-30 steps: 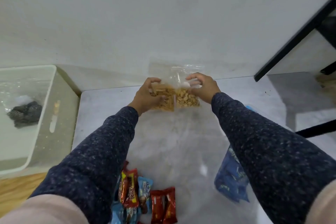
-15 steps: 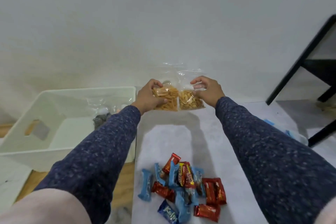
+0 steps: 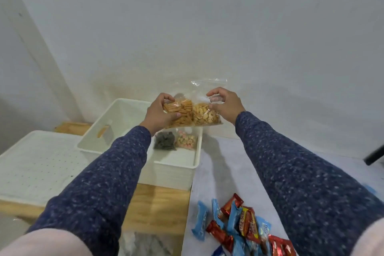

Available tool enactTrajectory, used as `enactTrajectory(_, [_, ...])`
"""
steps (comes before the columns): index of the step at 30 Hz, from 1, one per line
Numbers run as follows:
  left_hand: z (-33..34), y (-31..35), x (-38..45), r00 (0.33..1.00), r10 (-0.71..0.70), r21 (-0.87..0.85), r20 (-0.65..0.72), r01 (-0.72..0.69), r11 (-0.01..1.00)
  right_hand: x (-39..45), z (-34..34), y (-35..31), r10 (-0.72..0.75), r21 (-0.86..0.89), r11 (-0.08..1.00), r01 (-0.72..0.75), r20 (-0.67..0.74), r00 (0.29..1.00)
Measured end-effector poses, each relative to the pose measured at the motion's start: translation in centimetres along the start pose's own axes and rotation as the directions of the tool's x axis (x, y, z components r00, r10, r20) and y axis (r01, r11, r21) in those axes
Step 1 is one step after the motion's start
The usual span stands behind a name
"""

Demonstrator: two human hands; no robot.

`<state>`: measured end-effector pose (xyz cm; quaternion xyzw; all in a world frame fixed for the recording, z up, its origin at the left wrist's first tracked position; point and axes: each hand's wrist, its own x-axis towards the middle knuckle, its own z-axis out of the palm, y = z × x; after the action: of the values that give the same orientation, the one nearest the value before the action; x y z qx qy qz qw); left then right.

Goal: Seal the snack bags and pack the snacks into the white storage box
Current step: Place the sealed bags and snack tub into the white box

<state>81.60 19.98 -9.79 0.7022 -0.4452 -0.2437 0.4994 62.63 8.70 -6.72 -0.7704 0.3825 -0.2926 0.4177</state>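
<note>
Two hands grip our clear snack bag [image 3: 195, 113] above the white storage box's [image 3: 198, 151] far right corner: left hand [image 3: 161, 113] pinching the sticks side, right hand [image 3: 225, 104] the crackers side. Light, limp, slippery film with brittle contents; we'd hold the edges.

Both arms were covered by long sleeves of a dark navy knit flecked all over with small pale specks, giving a heathered, speckled look. The left sleeve [image 3: 108, 174] ran from the near left corner up to the wrist, where its edge ended snugly against the left hand [image 3: 159, 113]. The right sleeve [image 3: 295, 172] matched it in colour and fleck, ending the same way at the right hand [image 3: 227, 104]. At the nearest edge on both sides, a pale pinkish garment [image 3: 39, 243] showed in soft blur over the upper arms. The hands were bare, and the fingers [image 3: 214, 91] carried no rings that could be made out.
</note>
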Motion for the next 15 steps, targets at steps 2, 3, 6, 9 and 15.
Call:
enactTrajectory(2, [-1.6,-1.9,0.2,0.999,-0.037,0.027,-0.011,0.037,0.999,0.6,2.5,0.1,0.013,0.013,1.0,-0.014,0.037,0.999])
enactTrajectory(3, [-2.3,-2.9,0.4,0.998,-0.055,0.05,-0.011,0.056,0.997,0.8,3.8,0.2,0.021,0.013,1.0,-0.022,0.065,0.998])
enactTrajectory(6, [-4.3,-6.2,1.3,0.993,-0.121,0.076,0.012,0.12,0.99,1.6,7.5,0.6,0.082,0.026,0.996,-0.086,0.144,0.986])
enactTrajectory(9, [-5.5,-9.3,2.7,0.98,-0.187,0.098,0.067,0.18,0.979,2.5,10.9,1.6,0.18,0.038,0.981,-0.189,0.167,0.969])
enactTrajectory(15, [-6.0,-14.8,5.9,0.94,-0.258,0.195,0.224,0.216,0.957,3.6,16.7,4.8,0.368,-0.04,0.93,-0.366,0.062,0.928])
